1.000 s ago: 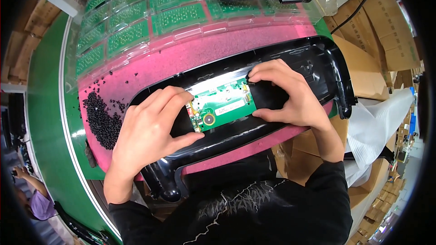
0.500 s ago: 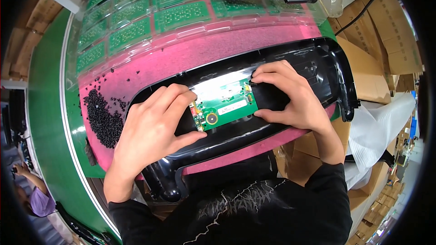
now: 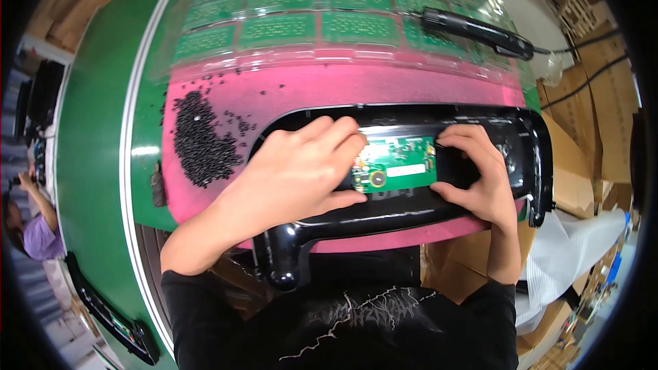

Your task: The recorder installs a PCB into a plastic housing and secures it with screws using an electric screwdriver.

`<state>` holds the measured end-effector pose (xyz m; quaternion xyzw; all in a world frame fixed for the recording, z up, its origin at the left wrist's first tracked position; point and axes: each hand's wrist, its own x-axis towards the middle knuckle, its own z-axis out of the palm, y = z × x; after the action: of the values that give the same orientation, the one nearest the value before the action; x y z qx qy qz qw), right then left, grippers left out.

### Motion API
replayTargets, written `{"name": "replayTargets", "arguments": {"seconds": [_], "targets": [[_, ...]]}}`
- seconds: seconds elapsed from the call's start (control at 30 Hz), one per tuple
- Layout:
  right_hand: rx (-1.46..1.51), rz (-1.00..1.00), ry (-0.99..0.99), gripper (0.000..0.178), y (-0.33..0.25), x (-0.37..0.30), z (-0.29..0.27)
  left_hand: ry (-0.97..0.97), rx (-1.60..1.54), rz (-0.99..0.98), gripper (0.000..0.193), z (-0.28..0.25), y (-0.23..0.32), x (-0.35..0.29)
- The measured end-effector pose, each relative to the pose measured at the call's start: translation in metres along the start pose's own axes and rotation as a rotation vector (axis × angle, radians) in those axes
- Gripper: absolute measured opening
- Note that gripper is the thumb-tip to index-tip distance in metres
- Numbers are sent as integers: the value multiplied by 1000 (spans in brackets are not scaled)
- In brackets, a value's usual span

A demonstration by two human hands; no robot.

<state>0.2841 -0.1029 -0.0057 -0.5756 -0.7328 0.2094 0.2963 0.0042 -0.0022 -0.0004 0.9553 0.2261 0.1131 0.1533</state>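
Observation:
A green circuit board (image 3: pixel 410 159), with a white label and a round disc, lies in or just above the middle of a glossy black plastic housing (image 3: pixel 384 220). My left hand (image 3: pixel 301 168) grips its left edge, thumb below and fingers above. At the opposite edge, the fingertips and thumb of my right hand (image 3: pixel 483 175) pinch the board's right corners. Whether the board touches the housing's floor cannot be made out. Under the housing is a pink mat (image 3: pixel 288 92).
Small black screws (image 3: pixel 199 140) are heaped left of the housing. At the back, clear trays (image 3: pixel 281 29) hold several green boards, with a black electric screwdriver (image 3: pixel 473 31) resting on them. Cardboard boxes (image 3: pixel 569 171) stand at right. Another person (image 3: pixel 41 233) sits far left.
My view has turned, so the whole bench appears shifted right and less tilted. Both hands keep hold of the circuit board's edges.

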Motion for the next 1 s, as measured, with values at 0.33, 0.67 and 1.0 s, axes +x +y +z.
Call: {"name": "replayTargets", "arguments": {"seconds": [0.33, 0.67, 1.0], "targets": [[-87, -12, -85, 71, -19, 11, -10, 104, -32, 10, 53, -3, -4, -15], [-194, 285, 322, 47, 32, 106, -48, 109, -90, -355, 25, -44, -66, -44], [330, 282, 483, 31, 18, 126, -27, 73, -22, -479, 16, -31, -63, -38]]}}
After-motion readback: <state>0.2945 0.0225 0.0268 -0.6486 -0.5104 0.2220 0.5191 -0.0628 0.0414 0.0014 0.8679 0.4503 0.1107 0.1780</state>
